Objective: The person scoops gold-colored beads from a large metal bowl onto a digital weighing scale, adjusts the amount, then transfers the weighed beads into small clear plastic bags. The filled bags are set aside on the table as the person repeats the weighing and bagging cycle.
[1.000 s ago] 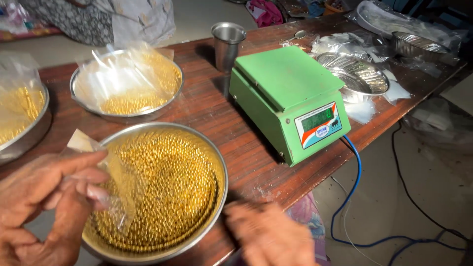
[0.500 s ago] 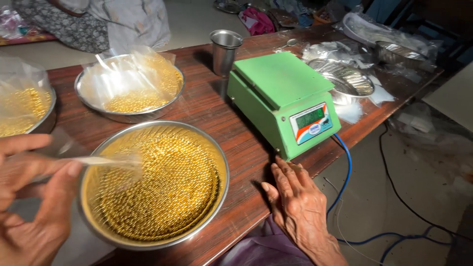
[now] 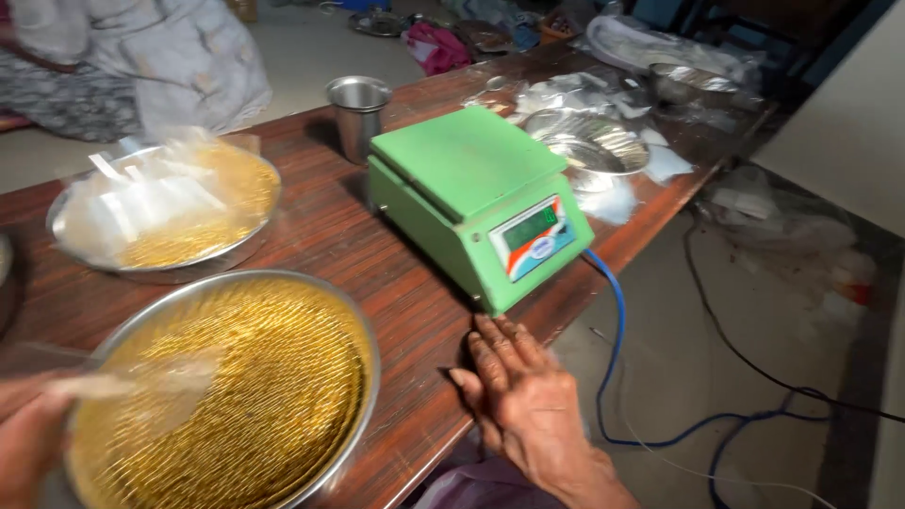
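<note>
A wide steel bowl (image 3: 363,325) full of small golden beads sits at the near left of the wooden table (image 3: 330,226). My left hand (image 3: 28,443), at the lower left edge, pinches a small clear plastic bag (image 3: 156,382) held flat over the beads. My right hand (image 3: 523,396) lies palm down, fingers spread, on the table's near edge just in front of a green weighing scale (image 3: 471,188) with a lit display. It holds nothing.
A second steel bowl (image 3: 71,236) with beads and clear bags stands at the back left. A steel cup (image 3: 358,113) is behind the scale. Steel dishes (image 3: 589,141) and plastic wraps lie at the right. A blue cable (image 3: 613,330) drops to the floor. A seated person's clothing (image 3: 160,57) shows beyond.
My right hand slid right along the table edge and settled flat by the scale. The left hand turned the bag from hanging to lying flat over the beads. The view shifted right.
</note>
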